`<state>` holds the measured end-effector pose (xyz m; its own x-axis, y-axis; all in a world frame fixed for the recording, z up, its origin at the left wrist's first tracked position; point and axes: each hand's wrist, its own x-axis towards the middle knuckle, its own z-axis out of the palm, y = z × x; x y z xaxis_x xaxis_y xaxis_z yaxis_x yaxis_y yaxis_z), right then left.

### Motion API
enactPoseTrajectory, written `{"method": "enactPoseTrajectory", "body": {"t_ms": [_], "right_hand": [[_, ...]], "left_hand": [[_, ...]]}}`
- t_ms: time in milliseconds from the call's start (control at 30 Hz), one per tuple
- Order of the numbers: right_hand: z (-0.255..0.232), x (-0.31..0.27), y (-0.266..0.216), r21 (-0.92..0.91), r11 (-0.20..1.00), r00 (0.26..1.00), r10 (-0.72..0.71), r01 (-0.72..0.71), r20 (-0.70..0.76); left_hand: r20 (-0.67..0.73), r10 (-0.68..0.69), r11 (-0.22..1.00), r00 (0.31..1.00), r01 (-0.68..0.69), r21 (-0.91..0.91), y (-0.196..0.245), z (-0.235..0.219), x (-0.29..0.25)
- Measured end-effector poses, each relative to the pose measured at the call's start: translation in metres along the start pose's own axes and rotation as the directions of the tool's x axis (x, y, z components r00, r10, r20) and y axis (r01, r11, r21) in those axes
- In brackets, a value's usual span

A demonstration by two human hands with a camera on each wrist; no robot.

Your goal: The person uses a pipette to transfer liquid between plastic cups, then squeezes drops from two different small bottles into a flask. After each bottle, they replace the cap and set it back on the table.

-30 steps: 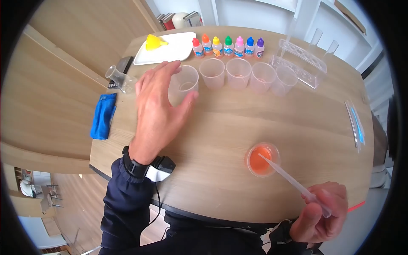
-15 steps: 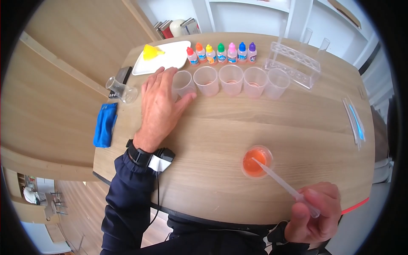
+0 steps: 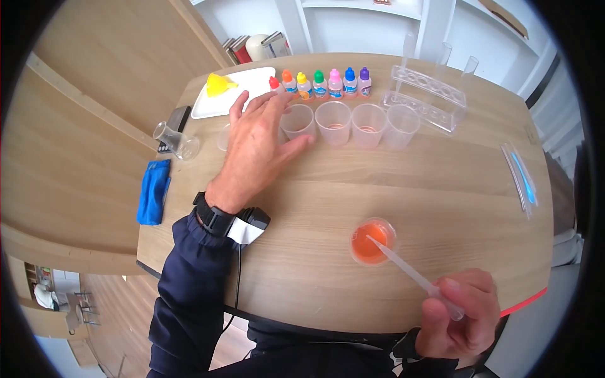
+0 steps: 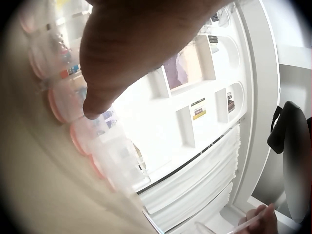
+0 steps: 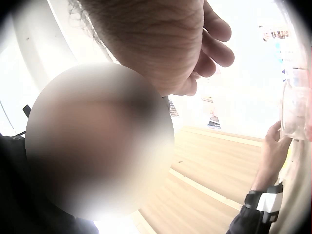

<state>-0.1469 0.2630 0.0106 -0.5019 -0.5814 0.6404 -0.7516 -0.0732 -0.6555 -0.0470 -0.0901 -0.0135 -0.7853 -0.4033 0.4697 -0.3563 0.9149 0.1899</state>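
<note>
My left hand (image 3: 258, 148) reaches over the left end of a row of clear plastic cups (image 3: 333, 123), fingers spread. Its thumb is in front of one cup (image 3: 297, 120), and the index finger is close to that cup's far rim. The edge of another clear cup (image 3: 224, 137) shows left of this hand, partly hidden. In my right hand (image 3: 463, 315), a plastic dropper pipette (image 3: 409, 271) is pinched between thumb and fingers. Its tip points down left, over the orange liquid in a small clear cup (image 3: 373, 259).
Dropper bottles (image 3: 319, 88) with coloured caps stand behind the cups. A white tray (image 3: 252, 79) bears a yellow funnel (image 3: 217, 85). A flask (image 3: 179, 143) and blue cloth (image 3: 154, 189) lie left; a test tube rack (image 3: 435, 94) stands back right, with wrapped sticks (image 3: 520, 176) at the right edge.
My left hand has shifted right along the row, its thumb passing from the leftmost visible cup to the one beside it. The right hand keeps the pipette at the orange liquid.
</note>
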Motion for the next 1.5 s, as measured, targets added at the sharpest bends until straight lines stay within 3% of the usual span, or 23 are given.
{"method": "enactPoseTrajectory", "body": {"t_ms": [233, 367, 467, 633, 700, 1000, 1500], "right_hand": [[0.0, 0.002, -0.004, -0.005, 1.0, 1.0, 0.019, -0.019, -0.011], [0.001, -0.002, -0.006, -0.006, 0.999, 0.997, 0.054, -0.054, -0.058], [0.003, -0.004, 0.005, 0.015, 0.998, 0.99, -0.051, 0.054, -0.133], [0.006, -0.008, 0.007, 0.222, 0.962, 0.948, -0.089, 0.162, -0.306], [0.008, -0.007, 0.007, 0.214, 0.957, 0.948, -0.13, 0.197, -0.29], [0.006, 0.002, 0.01, 0.1, 0.962, 0.961, -0.264, 0.255, 0.088], [0.01, 0.002, 0.013, 0.107, 0.964, 0.962, -0.253, 0.243, 0.099]], "left_hand": [[-0.104, 0.012, 0.998, 0.994, -0.018, -0.055, 0.022, -0.023, -0.012], [-0.162, -0.01, 0.981, 0.987, -0.022, -0.193, 0.042, -0.042, -0.039], [-0.173, 0.037, 0.971, 0.984, -0.076, -0.226, 0.059, -0.048, -0.056], [-0.24, 0.168, 0.932, 0.956, -0.233, -0.277, 0.078, -0.049, -0.069], [-0.246, 0.214, 0.917, 0.945, -0.281, -0.282, 0.083, -0.047, -0.072], [-0.127, 0.319, 0.9, 0.939, -0.342, -0.271, 0.1, -0.053, -0.082], [-0.138, 0.314, 0.896, 0.94, -0.341, -0.286, 0.104, -0.049, -0.088]]}}
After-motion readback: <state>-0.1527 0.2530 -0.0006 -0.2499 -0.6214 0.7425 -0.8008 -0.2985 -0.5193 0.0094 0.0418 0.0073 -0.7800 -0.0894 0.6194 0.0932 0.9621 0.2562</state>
